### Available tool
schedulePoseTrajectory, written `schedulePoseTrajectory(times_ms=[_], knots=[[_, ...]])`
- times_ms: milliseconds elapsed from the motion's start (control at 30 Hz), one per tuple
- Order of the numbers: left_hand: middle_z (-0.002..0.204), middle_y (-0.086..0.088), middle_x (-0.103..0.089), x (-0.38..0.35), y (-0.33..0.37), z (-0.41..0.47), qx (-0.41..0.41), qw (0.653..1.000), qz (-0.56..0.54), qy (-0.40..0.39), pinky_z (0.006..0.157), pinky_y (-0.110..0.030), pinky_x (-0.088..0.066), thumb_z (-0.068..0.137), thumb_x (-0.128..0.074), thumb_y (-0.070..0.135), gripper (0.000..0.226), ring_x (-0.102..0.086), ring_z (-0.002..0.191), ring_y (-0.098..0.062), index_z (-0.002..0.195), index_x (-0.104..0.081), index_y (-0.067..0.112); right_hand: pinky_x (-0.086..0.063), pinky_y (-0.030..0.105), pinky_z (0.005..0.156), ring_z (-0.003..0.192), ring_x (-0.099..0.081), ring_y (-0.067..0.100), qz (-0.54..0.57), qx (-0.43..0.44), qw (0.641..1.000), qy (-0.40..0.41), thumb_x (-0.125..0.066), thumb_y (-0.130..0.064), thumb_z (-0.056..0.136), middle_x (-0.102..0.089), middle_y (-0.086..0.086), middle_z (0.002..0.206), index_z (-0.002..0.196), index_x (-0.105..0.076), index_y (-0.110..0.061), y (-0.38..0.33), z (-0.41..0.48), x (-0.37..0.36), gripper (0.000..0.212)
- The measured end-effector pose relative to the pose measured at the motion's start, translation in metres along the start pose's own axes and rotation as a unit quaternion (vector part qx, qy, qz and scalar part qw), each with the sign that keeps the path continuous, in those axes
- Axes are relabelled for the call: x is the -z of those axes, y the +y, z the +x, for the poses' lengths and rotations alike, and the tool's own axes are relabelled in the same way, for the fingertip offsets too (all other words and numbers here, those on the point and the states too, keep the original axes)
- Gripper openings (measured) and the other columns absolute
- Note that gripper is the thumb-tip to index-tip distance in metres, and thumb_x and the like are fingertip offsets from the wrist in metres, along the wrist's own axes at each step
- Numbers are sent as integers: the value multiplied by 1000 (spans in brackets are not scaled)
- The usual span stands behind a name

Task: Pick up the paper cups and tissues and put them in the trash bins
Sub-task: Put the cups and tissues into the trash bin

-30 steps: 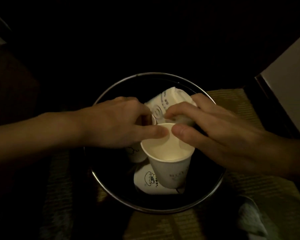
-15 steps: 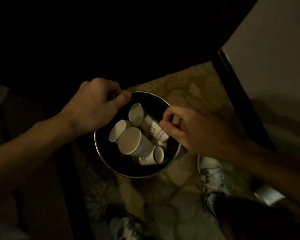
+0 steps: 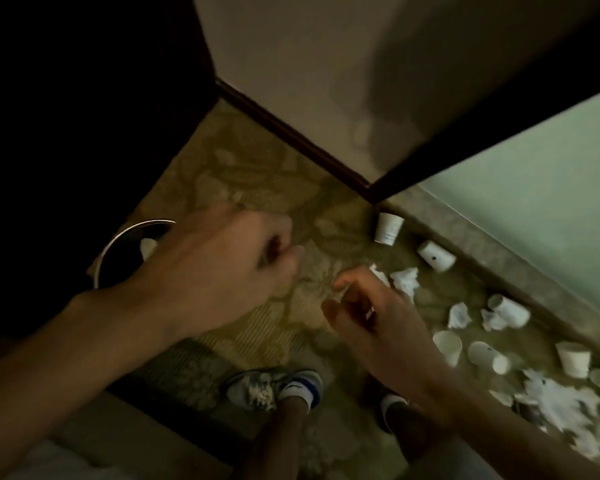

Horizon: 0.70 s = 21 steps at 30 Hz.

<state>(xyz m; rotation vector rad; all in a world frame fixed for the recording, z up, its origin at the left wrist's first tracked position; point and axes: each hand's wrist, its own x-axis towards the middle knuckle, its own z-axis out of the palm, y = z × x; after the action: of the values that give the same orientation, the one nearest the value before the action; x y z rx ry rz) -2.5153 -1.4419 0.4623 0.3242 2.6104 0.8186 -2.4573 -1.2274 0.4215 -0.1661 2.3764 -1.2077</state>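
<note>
Both hands have lifted clear of the trash bin [image 3: 132, 230], which now sits off to the left with one cup [image 3: 148, 245] showing inside. The left hand [image 3: 222, 268] is curled into a loose fist, nothing seen in it. The right hand [image 3: 371, 317] is half-curled and blurred, so I cannot tell whether it pinches anything. Along the green wall [image 3: 534, 209] lie at least six paper cups [image 3: 448, 346] and about four tissues [image 3: 406, 280]. The corner cup [image 3: 388, 228] stands mouth up; the next cup [image 3: 436, 260] lies on its side, long axis along the wall.
</note>
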Motion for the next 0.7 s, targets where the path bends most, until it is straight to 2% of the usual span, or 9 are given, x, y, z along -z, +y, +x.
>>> schedulePoseTrajectory(times_ms=[167, 200, 267, 367, 467, 533, 600, 667, 700], knots=[[58, 6, -53, -128, 51, 44, 25, 995, -66, -77, 43, -19, -29, 92, -54, 45, 34, -53, 61, -9, 64, -52, 25, -47, 19, 57, 67, -60, 2, -11, -109, 994, -14, -52, -42, 90, -63, -10, 70, 104, -53, -32, 97, -33, 24, 17], [60, 6, -52, -158, 59, 50, 39, 992, -79, -95, 47, -24, -33, 93, -54, 44, 33, -52, 61, -10, 66, -52, 26, -46, 18, 56, 67, -59, 1, -15, -132, 991, -21, -51, -41, 91, -63, -11, 71, 105, -53, -32, 120, -42, 27, 17], [67, 9, -53, -215, 73, 58, 58, 984, -90, -139, 53, -28, -35, 93, -55, 42, 28, -50, 65, -8, 70, -52, 26, -43, 15, 55, 65, -59, -1, -13, -174, 984, -25, -53, -35, 93, -62, -12, 69, 105, -53, -32, 163, -61, 33, 12], [71, 9, -56, -289, 79, 69, 79, 974, -84, -194, 53, -29, -38, 92, -54, 40, 24, -55, 66, -12, 73, -54, 26, -40, 8, 52, 65, -61, -4, 5, -219, 975, -32, -55, -25, 94, -63, -14, 70, 103, -53, -32, 226, -82, 36, 12], [79, 4, -61, -346, 72, 83, 101, 967, -73, -224, 58, -31, -46, 91, -56, 39, 18, -59, 70, -16, 79, -58, 27, -51, 21, 63, 74, -63, 3, 10, -274, 961, -42, -54, -29, 95, -66, -9, 88, 109, -55, -30, 289, -87, 24, 14], [86, 3, -63, -379, 61, 96, 111, 965, -55, -231, 60, -31, -47, 92, -57, 37, 13, -59, 74, -16, 88, -62, 26, -54, 28, 66, 79, -62, 6, 26, -315, 948, -28, -53, -28, 96, -64, -6, 94, 112, -55, -29, 327, -83, 10, 16], [100, 2, -62, -410, 49, 111, 127, 960, -39, -246, 64, -30, -45, 92, -58, 36, 18, -59, 83, -17, 105, -64, 26, -51, 20, 55, 70, -60, 3, 65, -354, 933, -13, -51, -24, 97, -61, -6, 89, 116, -54, -28, 361, -76, -6, 19], [123, -4, -55, -438, 39, 129, 133, 955, -23, -264, 79, -31, -46, 94, -58, 35, 34, -58, 103, -24, 127, -58, 26, -48, 16, 46, 64, -61, 2, 139, -405, 904, -2, -50, -18, 98, -59, -6, 85, 126, -53, -24, 390, -67, -23, 28], [135, -7, -49, -451, 35, 138, 132, 954, -9, -270, 87, -30, -42, 94, -57, 34, 40, -53, 115, -28, 134, -53, 27, -53, 20, 50, 67, -62, 4, 171, -429, 887, 1, -50, -17, 97, -59, -6, 87, 130, -52, -23, 402, -63, -31, 33]])
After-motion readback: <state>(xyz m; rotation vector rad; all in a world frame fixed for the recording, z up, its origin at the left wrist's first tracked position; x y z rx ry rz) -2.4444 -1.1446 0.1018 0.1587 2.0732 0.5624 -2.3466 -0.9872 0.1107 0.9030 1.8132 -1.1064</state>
